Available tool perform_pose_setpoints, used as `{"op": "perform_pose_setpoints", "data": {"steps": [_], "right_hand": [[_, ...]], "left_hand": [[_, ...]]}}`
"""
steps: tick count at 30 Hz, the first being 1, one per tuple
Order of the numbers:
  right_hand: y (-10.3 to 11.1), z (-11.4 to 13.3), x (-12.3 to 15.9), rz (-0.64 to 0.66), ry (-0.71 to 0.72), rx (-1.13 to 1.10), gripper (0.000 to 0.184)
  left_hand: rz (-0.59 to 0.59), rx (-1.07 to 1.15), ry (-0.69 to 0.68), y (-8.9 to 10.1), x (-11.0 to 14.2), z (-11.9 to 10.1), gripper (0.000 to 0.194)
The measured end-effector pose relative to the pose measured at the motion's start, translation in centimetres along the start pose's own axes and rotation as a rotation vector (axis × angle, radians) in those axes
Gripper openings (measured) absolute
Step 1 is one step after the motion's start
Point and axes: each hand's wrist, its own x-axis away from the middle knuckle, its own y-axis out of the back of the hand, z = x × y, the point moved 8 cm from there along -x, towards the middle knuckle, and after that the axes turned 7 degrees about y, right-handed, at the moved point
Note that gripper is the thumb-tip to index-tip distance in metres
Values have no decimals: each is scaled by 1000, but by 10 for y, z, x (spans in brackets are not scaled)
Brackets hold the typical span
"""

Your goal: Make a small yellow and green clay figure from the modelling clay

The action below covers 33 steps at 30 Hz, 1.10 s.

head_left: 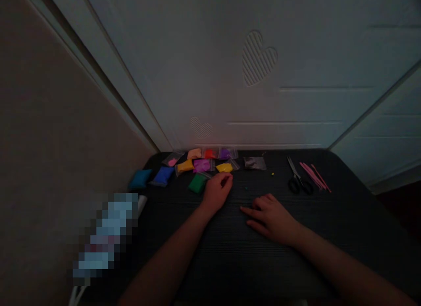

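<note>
In dim light my left hand (217, 189) reaches toward a cluster of small clay packets, fingers curled near the yellow packet (224, 167) and the green packet (198, 183). Whether it grips anything is hidden. My right hand (270, 217) lies flat on the dark ribbed table (237, 253), fingers stretched left and holding nothing. Other packets lie close: magenta (201, 165), orange-yellow (184, 166), blue (163, 175), teal (140, 178), red (210, 153), purple (225, 153).
Black scissors (297, 178) and thin pink modelling tools (314, 175) lie at the right back. A dark packet (254, 163) sits behind my hands. A white panelled wall stands right behind the table. A blurred pale object (105, 231) is at the left edge.
</note>
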Motion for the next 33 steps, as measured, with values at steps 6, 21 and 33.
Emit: {"op": "perform_pose_setpoints", "data": {"steps": [6, 21, 33], "right_hand": [[1, -3, -1, 7, -23, -3, 40], [0, 0, -1, 9, 32, 10, 43], [-5, -1, -2, 35, 30, 27, 39]], "left_hand": [[36, -2, 10, -1, -6, 4, 17], [54, 42, 27, -6, -9, 9, 19], [49, 63, -4, -6, -9, 7, 18]]}}
